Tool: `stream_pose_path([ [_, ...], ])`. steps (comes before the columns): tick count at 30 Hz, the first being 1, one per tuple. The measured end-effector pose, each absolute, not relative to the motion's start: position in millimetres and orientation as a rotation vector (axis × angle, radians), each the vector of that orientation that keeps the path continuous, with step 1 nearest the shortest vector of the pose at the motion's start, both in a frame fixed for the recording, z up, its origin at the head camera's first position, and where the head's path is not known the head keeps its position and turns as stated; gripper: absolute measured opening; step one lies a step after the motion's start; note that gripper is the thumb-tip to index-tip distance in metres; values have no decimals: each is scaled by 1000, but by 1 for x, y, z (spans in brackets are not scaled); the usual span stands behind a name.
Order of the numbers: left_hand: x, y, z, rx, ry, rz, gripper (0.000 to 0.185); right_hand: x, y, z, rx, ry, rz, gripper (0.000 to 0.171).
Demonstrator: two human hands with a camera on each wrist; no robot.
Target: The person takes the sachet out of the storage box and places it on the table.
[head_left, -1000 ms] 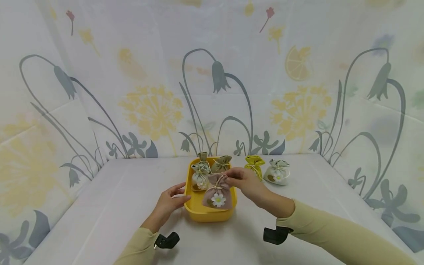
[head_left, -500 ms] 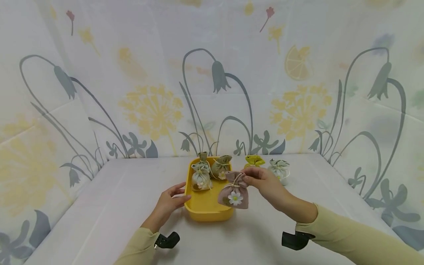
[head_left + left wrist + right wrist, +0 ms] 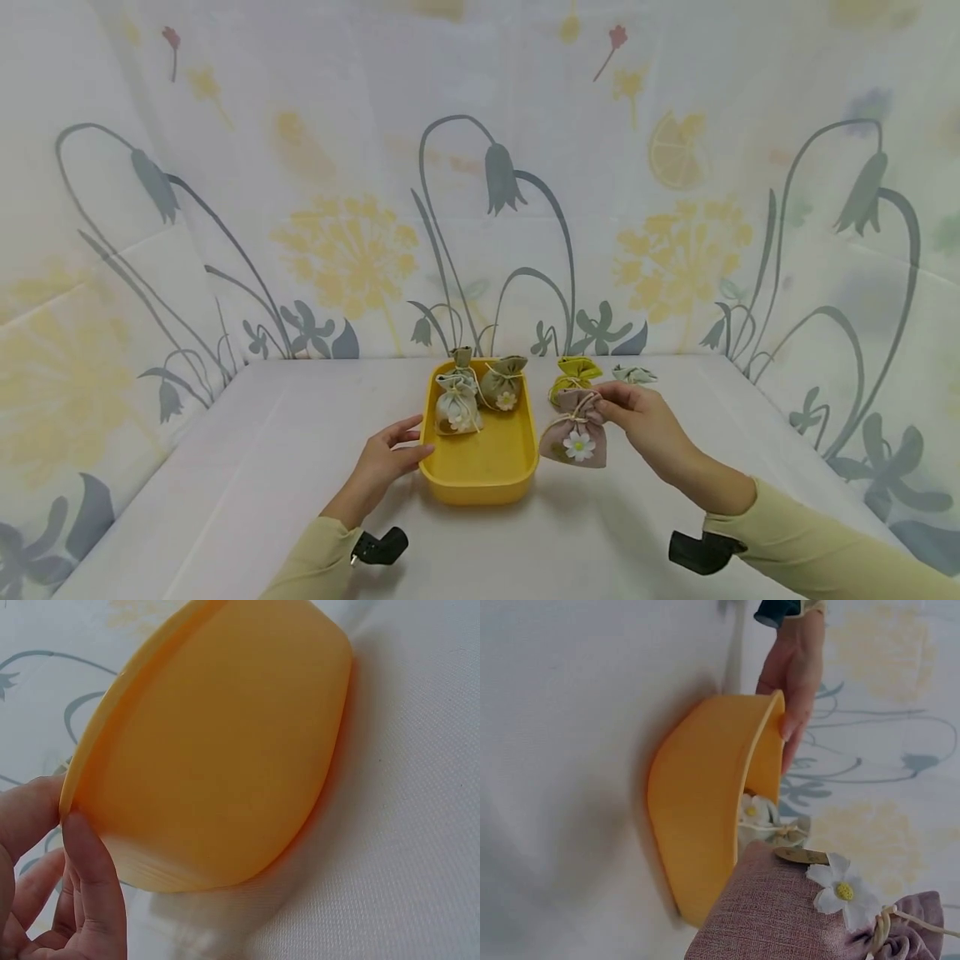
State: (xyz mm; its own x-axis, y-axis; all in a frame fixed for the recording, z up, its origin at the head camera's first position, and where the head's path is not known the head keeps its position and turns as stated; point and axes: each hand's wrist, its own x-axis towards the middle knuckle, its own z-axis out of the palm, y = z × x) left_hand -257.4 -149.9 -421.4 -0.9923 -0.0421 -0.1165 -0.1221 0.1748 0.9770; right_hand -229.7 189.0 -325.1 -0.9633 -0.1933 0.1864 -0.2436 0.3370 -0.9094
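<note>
- pink cloth pouch (image 3: 575, 431) with a white daisy hangs from the right hand (image 3: 647, 414) in the head view, pinched at its tied neck by fingers and thumb. it is upright, long axis vertical, just right of the yellow tray (image 3: 480, 483) and apart from its wall; its base is close to the white tabletop (image 3: 225, 500), touching or not i cannot tell. the left hand (image 3: 390, 454) lies on the tray's left side, fingers nearly straight along the rim, so only the right hand is near the pouch.
- still in the head view, three pouches stand at the tray's far end: a pale one (image 3: 455, 407), an olive one (image 3: 504, 386) and a small one behind (image 3: 462, 358). a yellow-green pouch (image 3: 572, 372) sits just behind the pink one, and a pale green pouch (image 3: 634, 374) lies beyond the right hand.
- left wrist view: the thumb and fingers (image 3: 90, 877) touch the tray's rim (image 3: 135, 697) lightly, relaxed, not curled round it.
- right wrist view: the pink pouch (image 3: 780, 915) fills the lower corner, its twine neck at the edge nearest the camera; the tray (image 3: 705, 802) lies beyond it, with the left hand (image 3: 799, 671) at its far rim.
</note>
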Motion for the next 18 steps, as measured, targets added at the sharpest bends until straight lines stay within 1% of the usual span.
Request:
stream_pose_path([
  [8, -257, -150, -421, -152, 2340, 1999, 55, -245, 198, -333, 349, -2520, 1708, 26],
  [18, -257, -150, -421, -158, 2342, 1993, 55, -278, 206, -354, 292, -2519, 1645, 26],
])
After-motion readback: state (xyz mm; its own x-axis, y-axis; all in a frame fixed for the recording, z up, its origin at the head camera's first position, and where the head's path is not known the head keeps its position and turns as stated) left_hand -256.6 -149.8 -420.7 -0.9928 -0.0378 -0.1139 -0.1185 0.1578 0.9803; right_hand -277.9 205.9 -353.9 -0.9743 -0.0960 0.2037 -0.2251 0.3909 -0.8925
